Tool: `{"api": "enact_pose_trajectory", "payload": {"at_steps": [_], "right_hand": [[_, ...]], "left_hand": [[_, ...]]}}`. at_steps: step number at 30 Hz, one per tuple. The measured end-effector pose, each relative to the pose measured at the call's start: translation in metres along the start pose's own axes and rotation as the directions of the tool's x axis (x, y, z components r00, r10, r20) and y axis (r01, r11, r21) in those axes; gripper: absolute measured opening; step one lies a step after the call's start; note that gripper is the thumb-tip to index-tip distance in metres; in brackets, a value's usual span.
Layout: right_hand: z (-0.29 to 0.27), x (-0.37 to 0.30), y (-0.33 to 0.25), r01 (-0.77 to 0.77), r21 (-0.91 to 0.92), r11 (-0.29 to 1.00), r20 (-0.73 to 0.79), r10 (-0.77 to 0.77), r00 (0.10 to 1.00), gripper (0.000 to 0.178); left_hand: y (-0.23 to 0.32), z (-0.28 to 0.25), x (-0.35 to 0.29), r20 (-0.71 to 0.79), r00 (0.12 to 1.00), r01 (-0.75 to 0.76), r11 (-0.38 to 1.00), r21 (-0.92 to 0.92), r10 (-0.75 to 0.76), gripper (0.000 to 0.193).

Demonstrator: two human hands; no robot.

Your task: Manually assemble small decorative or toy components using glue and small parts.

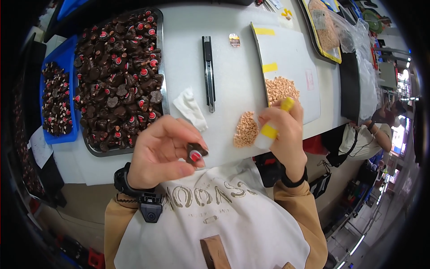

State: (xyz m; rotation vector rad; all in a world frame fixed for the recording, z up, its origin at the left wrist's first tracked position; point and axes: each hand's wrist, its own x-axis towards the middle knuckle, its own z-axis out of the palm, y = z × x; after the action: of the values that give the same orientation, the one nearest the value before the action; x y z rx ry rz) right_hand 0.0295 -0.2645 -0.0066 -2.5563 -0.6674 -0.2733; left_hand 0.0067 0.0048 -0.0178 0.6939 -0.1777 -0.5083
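The left hand point(161, 150) was closed on a small dark part point(195, 153) w/ a red dot; thumb and fingers pinched it just over the near edge of the white counter point(233, 80); its red end pointed down toward the person, and its long side ran up and to the right. The right hand point(284, 134) was closed around a small white bottle point(271, 130) w/ a yellow cap and a yellow label; the bottle was tilted, cap end up and to the right, bottom end down and to the left. So the bottle sat to the right of the dark part, a bit higher; the two were near but not touching; the left hand was the one on the part, the right hand was close beside it.

Between the hands lay a little pile of tan bits point(246, 130) on the counter; a bigger tan pile point(281, 88) lay on a white board point(291, 58) w/ yellow tape, just behind the right hand. A crumpled white tissue point(190, 107) lay just above the left hand; a long black knife point(208, 71) lay farther back, pointing away. On the left sat a metal tray point(163, 76) full of dark parts w/ red dots; a blue bin point(67, 58) w/ more of them sat left of that. Another person point(376, 134) stood far off at the right.
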Motion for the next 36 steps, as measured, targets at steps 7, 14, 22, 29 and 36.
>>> {"api": "enact_pose_trajectory", "payload": {"at_steps": [7,14,22,29,36], "right_hand": [[-0.011,0.022,-0.069,0.157,0.274,0.949,-0.064,-0.145,0.987,0.030],[0.007,0.029,-0.069,0.216,0.266,0.939,-0.204,-0.164,0.965,0.024],[0.006,0.015,-0.066,0.131,0.566,0.814,-0.107,-0.085,0.991,0.026],[-0.004,0.022,-0.083,0.064,0.730,0.680,-0.006,-0.087,0.996,0.047],[0.014,0.017,-0.090,-0.007,0.894,0.449,-0.057,0.129,0.990,0.020]], "left_hand": [[0.012,0.010,0.005,0.161,0.896,0.365,0.892,0.267,-0.414,0.064],[0.008,0.005,-0.002,0.136,0.947,0.268,0.948,0.171,-0.292,0.069],[0.014,0.009,0.001,0.133,0.932,0.296,0.920,0.256,-0.337,0.068],[0.002,0.005,0.000,-0.076,0.993,-0.068,0.963,0.261,0.090,0.038],[-0.006,0.009,-0.001,0.013,0.898,-0.352,0.699,0.622,0.441,0.034]]}}
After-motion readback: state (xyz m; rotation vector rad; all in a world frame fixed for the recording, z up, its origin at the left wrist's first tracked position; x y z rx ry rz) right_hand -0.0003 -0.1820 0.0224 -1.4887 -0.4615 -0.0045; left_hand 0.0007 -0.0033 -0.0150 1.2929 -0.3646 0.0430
